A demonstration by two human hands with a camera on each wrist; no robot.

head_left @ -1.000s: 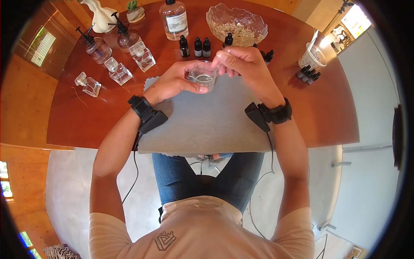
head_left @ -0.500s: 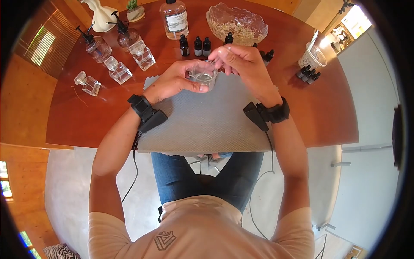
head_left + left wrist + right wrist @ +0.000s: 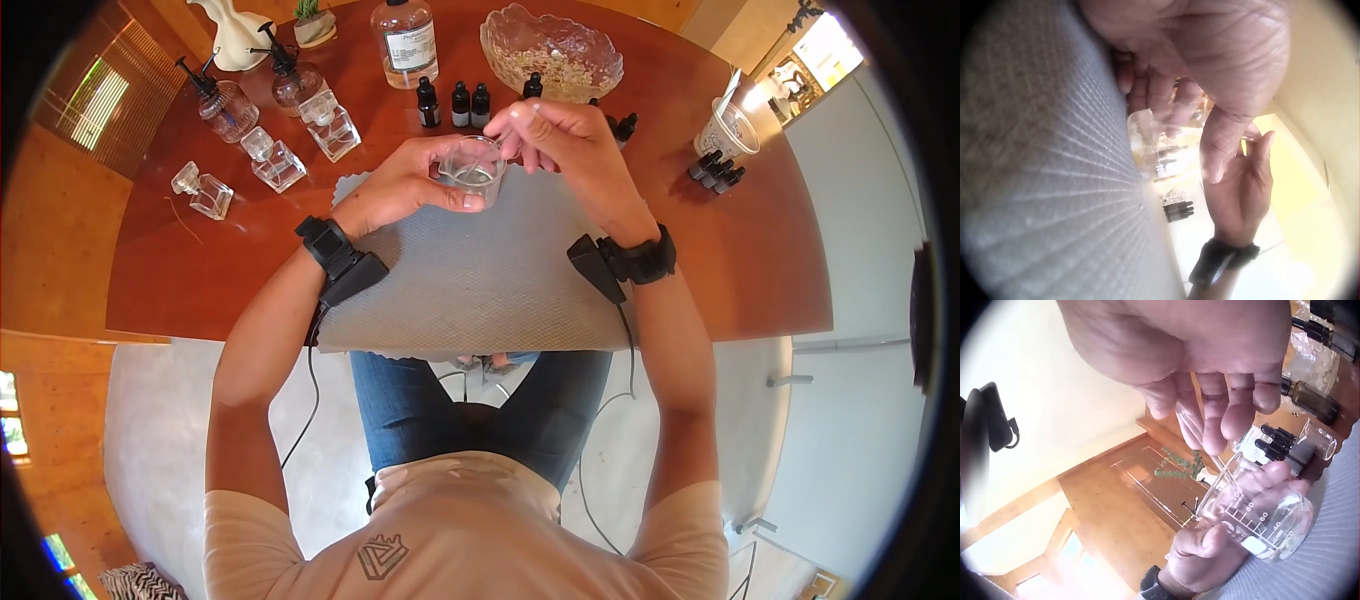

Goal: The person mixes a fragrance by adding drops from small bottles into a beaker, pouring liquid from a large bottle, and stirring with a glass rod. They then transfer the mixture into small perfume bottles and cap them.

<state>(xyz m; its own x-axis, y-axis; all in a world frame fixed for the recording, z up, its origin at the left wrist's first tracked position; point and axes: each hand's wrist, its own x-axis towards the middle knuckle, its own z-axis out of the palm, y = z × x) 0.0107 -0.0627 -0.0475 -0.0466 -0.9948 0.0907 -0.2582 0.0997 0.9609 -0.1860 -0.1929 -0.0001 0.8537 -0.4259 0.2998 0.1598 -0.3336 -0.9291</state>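
Note:
A clear glass beaker [image 3: 472, 182] with white graduation marks is gripped by my left hand [image 3: 405, 188], thumb on the near side and fingers round the far side. It is over the far part of the grey mat, with a little clear liquid low inside. My right hand [image 3: 572, 150] is above the beaker's right rim, pinching a thin clear stirring rod [image 3: 1217, 464] between thumb and fingers. In the right wrist view the rod slants down into the beaker's mouth. The left wrist view shows the left thumb [image 3: 1219, 147] against the glass.
Small black dropper bottles [image 3: 460, 106] stand just beyond the hands, with a large labelled bottle [image 3: 408, 50] and a glass bowl [image 3: 550, 60] behind. Square perfume bottles [image 3: 275, 165] and pump bottles [image 3: 228, 112] are at left. A patterned cup [image 3: 727, 132] stands at right.
The right hand's fingers have shifted slightly left and away from the body over the beaker's rim, the rod still pinched. The left hand and beaker have stayed nearly in place.

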